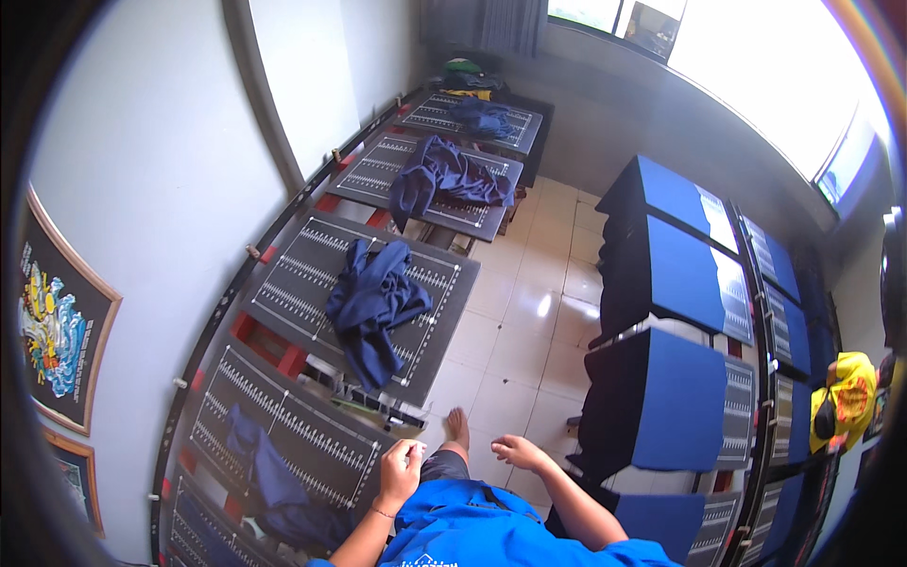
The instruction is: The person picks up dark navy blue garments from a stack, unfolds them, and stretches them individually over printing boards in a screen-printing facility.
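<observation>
Although the left hand [401, 470] is curled, whether anything is pinched cannot be told; on the board [300, 283] toward its twelve o'clock, crumpled navy cloth [372, 307] is laid twelve-to-six, farther from the loosely opened right hand [518, 452].

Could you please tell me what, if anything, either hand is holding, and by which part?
The left hand is curled, so I cannot tell; nothing shows in the right hand.

I see black ruled boards [293, 283] at frame left, crumpled navy cloths [373, 298] atop, frame-right boards [739, 392] under smooth blue fabric [690, 402]
</observation>
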Available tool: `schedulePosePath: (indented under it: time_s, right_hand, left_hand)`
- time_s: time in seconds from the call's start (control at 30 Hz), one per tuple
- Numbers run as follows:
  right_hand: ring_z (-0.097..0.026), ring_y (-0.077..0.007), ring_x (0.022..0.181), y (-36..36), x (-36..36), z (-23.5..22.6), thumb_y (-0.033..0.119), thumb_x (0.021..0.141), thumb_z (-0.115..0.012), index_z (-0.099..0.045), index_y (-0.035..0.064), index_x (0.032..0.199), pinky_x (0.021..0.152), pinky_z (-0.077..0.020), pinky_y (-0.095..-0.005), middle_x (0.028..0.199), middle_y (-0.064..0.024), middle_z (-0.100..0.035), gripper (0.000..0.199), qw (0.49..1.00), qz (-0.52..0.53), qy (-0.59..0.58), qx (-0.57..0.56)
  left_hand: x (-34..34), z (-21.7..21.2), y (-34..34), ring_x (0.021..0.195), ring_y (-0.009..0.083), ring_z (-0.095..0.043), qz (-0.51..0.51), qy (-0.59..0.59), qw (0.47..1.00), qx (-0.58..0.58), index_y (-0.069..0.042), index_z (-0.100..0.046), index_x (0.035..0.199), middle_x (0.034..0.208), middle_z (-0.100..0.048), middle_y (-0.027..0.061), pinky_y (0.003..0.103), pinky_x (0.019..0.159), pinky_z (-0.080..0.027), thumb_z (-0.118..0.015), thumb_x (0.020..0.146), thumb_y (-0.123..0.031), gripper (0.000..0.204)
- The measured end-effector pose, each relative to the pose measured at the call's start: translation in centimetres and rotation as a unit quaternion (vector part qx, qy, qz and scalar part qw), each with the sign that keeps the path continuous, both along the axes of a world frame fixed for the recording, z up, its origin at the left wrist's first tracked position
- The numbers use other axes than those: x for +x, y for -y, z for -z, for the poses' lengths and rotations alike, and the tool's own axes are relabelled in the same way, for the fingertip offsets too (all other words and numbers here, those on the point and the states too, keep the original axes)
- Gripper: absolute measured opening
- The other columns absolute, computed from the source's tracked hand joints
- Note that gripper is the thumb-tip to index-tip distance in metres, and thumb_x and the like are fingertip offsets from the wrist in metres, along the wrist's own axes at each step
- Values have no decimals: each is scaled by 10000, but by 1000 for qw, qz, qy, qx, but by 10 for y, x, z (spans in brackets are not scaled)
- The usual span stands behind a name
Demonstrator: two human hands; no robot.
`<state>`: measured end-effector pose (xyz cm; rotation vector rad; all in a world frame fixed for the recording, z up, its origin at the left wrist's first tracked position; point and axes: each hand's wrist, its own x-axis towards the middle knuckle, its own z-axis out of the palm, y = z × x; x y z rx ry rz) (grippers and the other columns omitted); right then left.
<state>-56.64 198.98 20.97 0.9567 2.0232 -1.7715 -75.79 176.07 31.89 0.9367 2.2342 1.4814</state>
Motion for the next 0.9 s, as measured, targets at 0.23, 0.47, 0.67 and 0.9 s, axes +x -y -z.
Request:
schedulePosePath:
  time_s: [0.23, 0.47, 0.67, 0.9]
  right_hand:
    - [-666, -224, 1036, -176, -55, 1, 350, 994, -580, -596, -11, 1269, 866, -538, -360, 1134, -122, -681, 454, 997, 23, 69, -3]
    - [-672, -201, 901, -382, -206, -52, 304, 980, -607, -622, -26, 1194, 749, -545, -339, 1056, -100, -687, 393, 998, 9, -4, 61]
    - [-684, -211, 803, -583, -411, -66, 246, 956, -623, -519, -7, 1323, 634, -542, -324, 1084, -127, -671, 458, 985, 9, -116, 124]
    - [-614, -397, 1088, -807, -638, -53, 283, 789, -747, -411, 5, 1403, 896, -520, -478, 1289, -270, -544, 753, 810, 1, -170, 562]
  left_hand:
    - [-107, 9, -197, 711, 242, -646, 20, 12, 998, 50, 9, -639, 900, 815, -655, 124, 341, 640, -498, -573, 950, -76, 119]
    - [-274, -5, -400, 795, 308, -641, -95, -71, 991, 66, -17, -573, 1080, 1062, -585, 147, 368, 718, -546, -650, 906, -103, 208]
    - [-370, -5, -495, 1126, 501, -580, -240, -73, 960, -125, -110, -176, 1524, 1511, -240, 318, 486, 880, -555, -747, 808, -162, 917]
    - [-436, 38, -558, 934, 408, -648, -290, -82, 933, -199, -46, -527, 1146, 1035, -601, 205, 496, 777, -551, -653, 847, -97, 329]
